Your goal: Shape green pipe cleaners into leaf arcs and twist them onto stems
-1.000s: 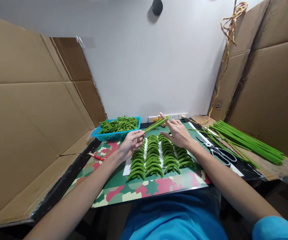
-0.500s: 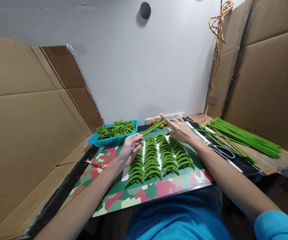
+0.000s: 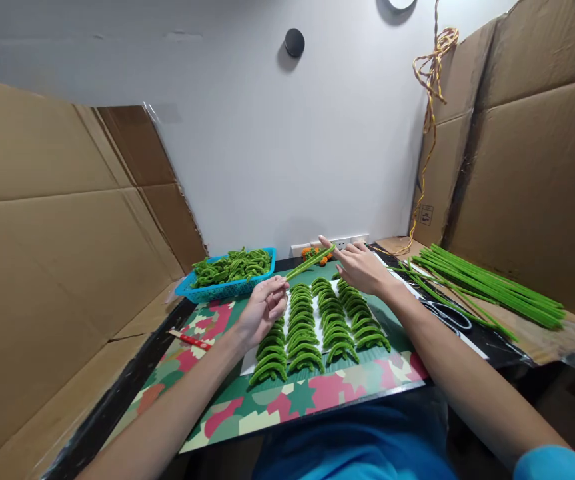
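Observation:
Between my hands a doubled green pipe cleaner (image 3: 310, 263) slants up to the right. My left hand (image 3: 266, 305) pinches its lower end between thumb and fingertips. At the upper end my right hand (image 3: 362, 268) has its index finger stretched out against the strip, with thumb and other fingers apart from it. Below lie several rows of bent green fuzzy pieces (image 3: 304, 327) on white paper (image 3: 248, 363), over a green board with a camouflage-patterned border (image 3: 267, 408).
A blue basket (image 3: 222, 291) heaped with green bent pieces stands at the back left. A red-wrapped stick (image 3: 190, 340) lies on the left. On the right are scissors (image 3: 450, 315) and straight green pipe cleaners (image 3: 492, 287). Orange pieces (image 3: 320, 256) sit behind; cardboard walls (image 3: 532, 153) flank the table.
The view has tilted up slightly, so things sit lower in it. Both hands stay at the pipe cleaner; my left hand has turned a little, showing more of its palm.

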Demonstrator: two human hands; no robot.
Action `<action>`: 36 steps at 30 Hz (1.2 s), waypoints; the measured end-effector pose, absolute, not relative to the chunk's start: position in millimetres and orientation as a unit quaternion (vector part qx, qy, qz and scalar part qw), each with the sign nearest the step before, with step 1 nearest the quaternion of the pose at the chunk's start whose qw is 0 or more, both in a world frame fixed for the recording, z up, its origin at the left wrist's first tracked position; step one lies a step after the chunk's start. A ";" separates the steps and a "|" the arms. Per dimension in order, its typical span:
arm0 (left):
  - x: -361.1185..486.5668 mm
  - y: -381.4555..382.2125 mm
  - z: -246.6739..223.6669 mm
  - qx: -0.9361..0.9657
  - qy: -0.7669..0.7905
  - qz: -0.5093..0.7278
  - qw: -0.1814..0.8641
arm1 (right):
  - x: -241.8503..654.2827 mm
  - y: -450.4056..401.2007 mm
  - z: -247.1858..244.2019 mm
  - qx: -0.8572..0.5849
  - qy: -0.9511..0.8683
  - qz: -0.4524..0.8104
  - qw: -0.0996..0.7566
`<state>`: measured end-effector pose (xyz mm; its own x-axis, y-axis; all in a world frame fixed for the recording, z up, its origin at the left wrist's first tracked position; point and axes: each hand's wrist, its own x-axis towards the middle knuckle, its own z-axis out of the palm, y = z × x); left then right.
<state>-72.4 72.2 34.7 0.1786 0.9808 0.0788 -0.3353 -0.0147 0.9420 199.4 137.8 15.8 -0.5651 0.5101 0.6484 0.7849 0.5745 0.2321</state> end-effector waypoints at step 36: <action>-82.3 75.6 32.8 0.368 0.351 0.535 0.675 | 196.5 143.8 10.7 -0.372 -0.841 -0.284 0.271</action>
<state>-82.3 75.6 32.8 0.1802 0.9804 -0.0801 -0.4641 0.1565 0.8718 196.5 143.8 10.7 -0.5760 0.4725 0.6671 0.7804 0.5608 0.2767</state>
